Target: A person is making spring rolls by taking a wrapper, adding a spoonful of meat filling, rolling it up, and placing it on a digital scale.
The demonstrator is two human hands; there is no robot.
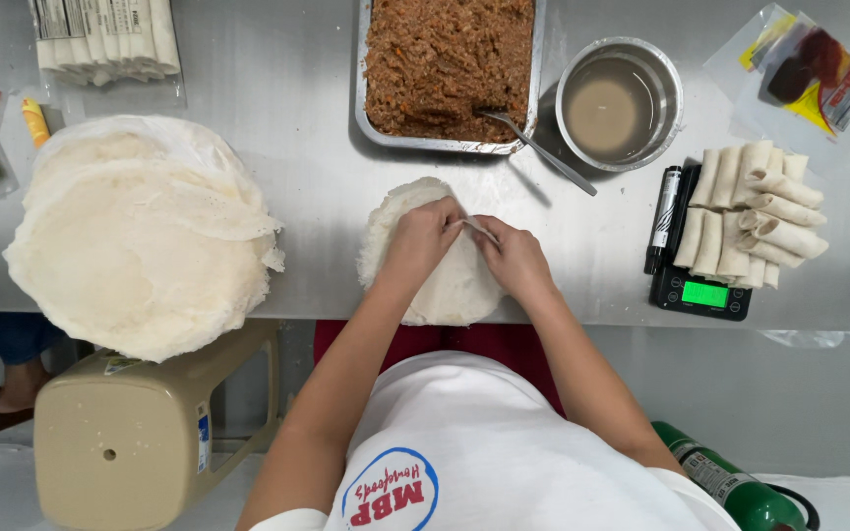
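A small round white wrapper [445,285] lies on the steel table [317,187] right in front of me. Both my hands rest on its upper part. My left hand [423,239] pinches the wrapper's edge with its fingertips. My right hand [516,258] meets it from the right, fingers closed on the same thin edge between the two hands. Behind the wrapper stands a metal tray of brown minced filling [445,64] with a spoon [533,146] leaning out of it.
A big stack of round white wrappers [140,236] lies at the left. A metal bowl of cloudy liquid [620,103] stands right of the tray. Rolled spring rolls [755,211] pile on a black scale [700,293]. A beige stool [140,433] and a green cylinder [740,487] are below.
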